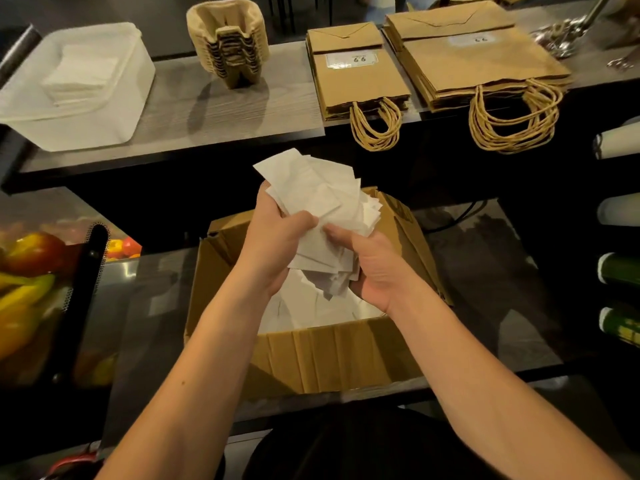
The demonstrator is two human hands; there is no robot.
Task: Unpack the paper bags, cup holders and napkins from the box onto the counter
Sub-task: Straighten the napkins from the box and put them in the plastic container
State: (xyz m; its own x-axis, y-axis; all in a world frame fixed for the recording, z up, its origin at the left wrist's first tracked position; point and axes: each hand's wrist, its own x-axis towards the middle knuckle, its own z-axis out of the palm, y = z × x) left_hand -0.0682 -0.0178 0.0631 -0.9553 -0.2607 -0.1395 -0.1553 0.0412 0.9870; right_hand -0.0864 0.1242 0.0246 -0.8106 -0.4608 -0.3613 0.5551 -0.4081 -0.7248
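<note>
Now — left hand (273,237) and right hand (367,268) both grip napkins (322,209) | box (332,355) interior mostly hidden

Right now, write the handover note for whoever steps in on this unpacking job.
Left hand and right hand: both grip a loose bundle of napkins above the open box.
Done: cup holders stacked on the counter; two piles of paper bags to their right; some napkins already in the white tub.
Left: set this bundle down, then clear the white paper remaining in the box.
</note>
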